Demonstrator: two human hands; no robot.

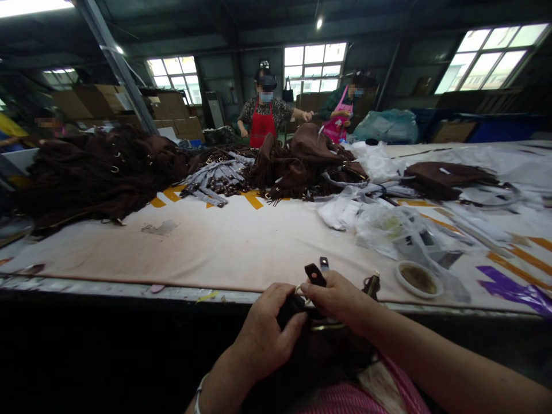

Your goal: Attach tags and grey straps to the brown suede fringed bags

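A dark brown bag (pixel 332 351) rests in my lap at the table's front edge, with a brass-coloured zipper strip showing. My left hand (pixel 267 328) is closed on the bag's upper edge, thumb bent over the dark material. Pinched in my right hand (pixel 340 296) is a dark brown strap (pixel 314 275), its end pointing up with a small round hole or rivet. A pale ring (pixel 301 292) lies between the two hands, partly covered by fingers. Just behind my right hand, another strap tip (pixel 324 263) with a metal snap sticks up. The bag's lower part is in shadow.
Brown fringed bags (pixel 107 167) are heaped at the left and more bags (pixel 302 155) lie mid-table. Wrapped straps (pixel 219 178) spread beside them. Clear plastic (pixel 397 227) and a bowl of brown stuff (pixel 417 279) are at right. Two aproned people (pixel 264 123) stand across the table.
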